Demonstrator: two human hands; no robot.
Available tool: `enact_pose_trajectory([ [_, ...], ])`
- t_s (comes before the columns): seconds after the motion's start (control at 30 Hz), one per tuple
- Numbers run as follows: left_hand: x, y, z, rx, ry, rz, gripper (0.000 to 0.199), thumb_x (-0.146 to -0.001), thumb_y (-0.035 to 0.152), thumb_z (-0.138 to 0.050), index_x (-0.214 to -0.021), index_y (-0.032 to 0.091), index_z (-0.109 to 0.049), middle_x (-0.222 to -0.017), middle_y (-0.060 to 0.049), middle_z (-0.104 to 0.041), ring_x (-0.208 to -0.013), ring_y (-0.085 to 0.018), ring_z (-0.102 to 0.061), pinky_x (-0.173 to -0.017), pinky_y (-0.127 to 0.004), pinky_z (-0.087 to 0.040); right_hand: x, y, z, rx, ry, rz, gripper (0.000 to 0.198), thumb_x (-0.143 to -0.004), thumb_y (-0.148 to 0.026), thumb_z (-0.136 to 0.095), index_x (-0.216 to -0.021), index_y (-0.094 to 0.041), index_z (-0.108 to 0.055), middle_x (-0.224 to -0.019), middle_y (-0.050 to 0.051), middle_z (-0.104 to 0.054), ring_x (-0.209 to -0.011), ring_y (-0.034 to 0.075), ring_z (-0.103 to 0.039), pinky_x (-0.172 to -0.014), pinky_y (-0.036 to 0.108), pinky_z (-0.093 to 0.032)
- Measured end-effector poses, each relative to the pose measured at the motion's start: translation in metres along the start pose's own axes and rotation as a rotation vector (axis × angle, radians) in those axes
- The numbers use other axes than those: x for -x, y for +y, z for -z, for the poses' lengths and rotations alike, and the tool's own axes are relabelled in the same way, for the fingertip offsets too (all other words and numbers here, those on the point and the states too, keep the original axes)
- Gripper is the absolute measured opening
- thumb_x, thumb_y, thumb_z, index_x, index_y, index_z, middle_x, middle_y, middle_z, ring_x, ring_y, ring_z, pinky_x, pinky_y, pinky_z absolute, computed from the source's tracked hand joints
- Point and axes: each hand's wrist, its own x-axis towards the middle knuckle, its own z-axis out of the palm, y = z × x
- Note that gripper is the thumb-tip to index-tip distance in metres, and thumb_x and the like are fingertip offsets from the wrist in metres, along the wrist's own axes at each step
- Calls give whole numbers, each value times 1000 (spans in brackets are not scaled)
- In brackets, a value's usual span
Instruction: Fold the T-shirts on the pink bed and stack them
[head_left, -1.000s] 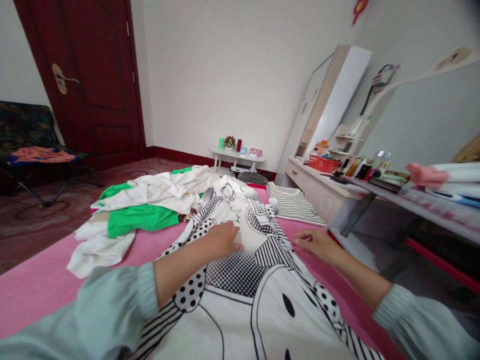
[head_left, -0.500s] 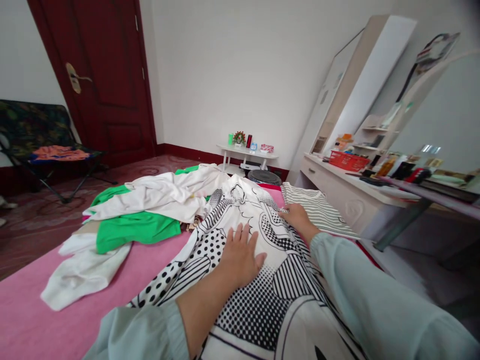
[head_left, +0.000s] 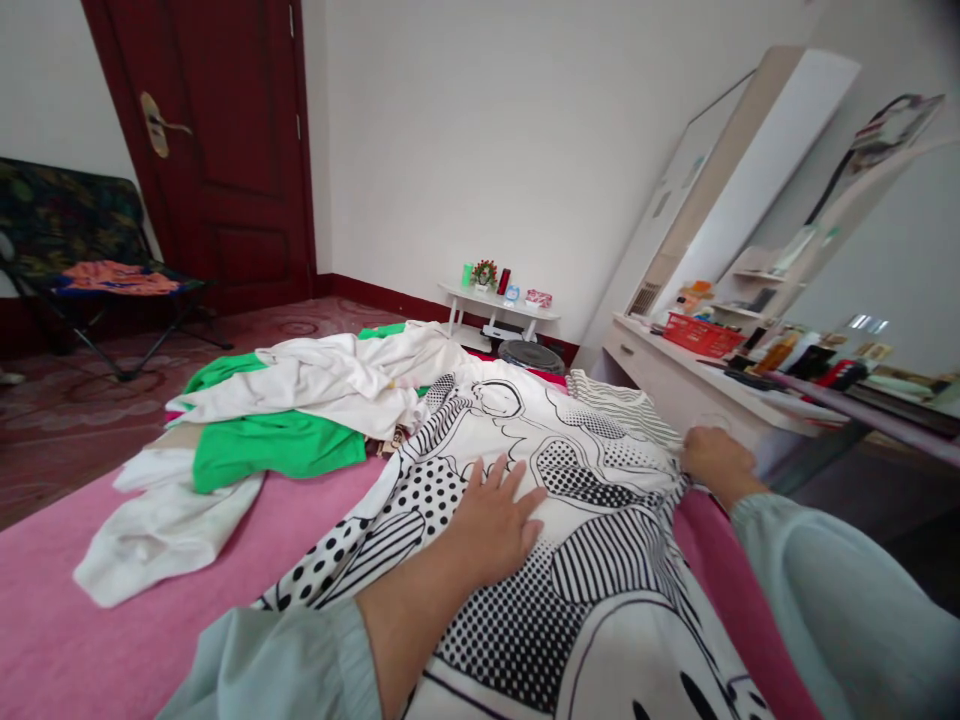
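A white garment with black dots, stripes and cartoon outlines (head_left: 517, 640) lies spread over the pink bed cover (head_left: 315, 520); its exact kind I cannot make out. Flat on its middle rests my left hand (head_left: 491, 525), fingers spread. My right hand (head_left: 716, 462) is closed on the garment's right edge, which is pulled taut out toward the side. Beyond that edge lies a striped shirt (head_left: 626, 405), partly covered by the printed cloth. To the left is a heap of white clothes (head_left: 330, 375) with a green garment (head_left: 277, 450) among them.
Along the right stands a dressing table (head_left: 667, 360) with a red basket (head_left: 701, 333) and several bottles. A low white stand (head_left: 495, 303) and a round dark lid (head_left: 531, 356) are beyond the bed. A folding chair (head_left: 75, 220) sits by the door (head_left: 217, 130).
My right hand has moved outward to the right, drawing the garment's edge with it. The printed cloth is now wider and flatter and covers part of the striped shirt. My left hand stays nearly in place.
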Motion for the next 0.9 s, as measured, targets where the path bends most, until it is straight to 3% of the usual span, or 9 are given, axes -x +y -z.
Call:
enact_pose_trajectory([
  [0.1,0,1,1,10,-8,9,51,-96,48,-27,-142,31,-39,-156,-8,-25,-144,-33,-16,-114,-61,-11,7,-40,-3,35,90,102,32,-80,-10,-46,-100,-11,-72,-108,23,-61,-102,33,-58,-74,39,-41],
  [0.23,0,0,1,19,2,10,51,-96,49,-26,-143,32,-38,-156,-8,-24,-144,-33,-15,-114,-61,-10,3,-106,-6,-220,90,198,36,-80,-10,-45,-106,-17,-69,-106,12,-67,-96,23,-62,-75,29,-43],
  [0.4,0,0,5,35,-24,12,52,-96,50,-26,-142,31,-39,-156,-8,-24,-144,-32,-15,-115,-59,-10,-2,-153,-13,-255,-54,198,40,-79,-37,-58,-112,-15,-66,-106,14,-68,-100,28,-62,-77,32,-45],
  [0.47,0,0,6,38,-35,16,52,-96,50,-26,-142,30,-39,-156,-8,-24,-144,-32,-14,-115,-59,-10,4,-158,-9,-227,-50,201,39,-77,-39,-61,-108,-17,-68,-105,13,-68,-99,29,-62,-76,32,-45],
  [0.57,-1,0,6,39,-19,20,52,-95,50,-27,-142,31,-39,-156,-7,-25,-144,-32,-16,-115,-59,-10,28,-155,6,-249,164,296,33,-84,-33,-53,-111,-20,-66,-110,10,-66,-98,25,-61,-76,30,-43],
  [0.63,0,0,5,36,-3,21,51,-95,50,-27,-142,31,-40,-155,-7,-26,-144,-32,-17,-115,-59,-11,54,-148,17,-271,239,597,30,-88,-31,-48,-111,-21,-66,-110,9,-64,-97,22,-60,-77,29,-42],
  [0.7,0,1,4,30,13,20,50,-95,49,-29,-140,32,-41,-154,-6,-29,-143,-32,-20,-115,-59,-12,84,-140,25,-258,162,1005,26,-90,-31,-47,-102,-21,-68,-102,7,-65,-92,19,-59,-77,27,-40],
  [0.77,0,1,2,22,30,18,50,-95,49,-30,-140,31,-41,-154,-6,-30,-142,-32,-21,-115,-59,-12,106,-134,30,-245,72,1237,28,-93,-33,-44,-91,-20,-69,-92,6,-64,-83,16,-58,-75,27,-39],
  [0.9,0,1,-1,9,48,17,50,-94,48,-31,-139,31,-42,-154,-6,-30,-142,-33,-22,-114,-59,-12,113,-136,31,-376,122,984,29,-95,-31,-41,-87,-18,-66,-90,5,-63,-79,15,-58,-71,26,-40],
])
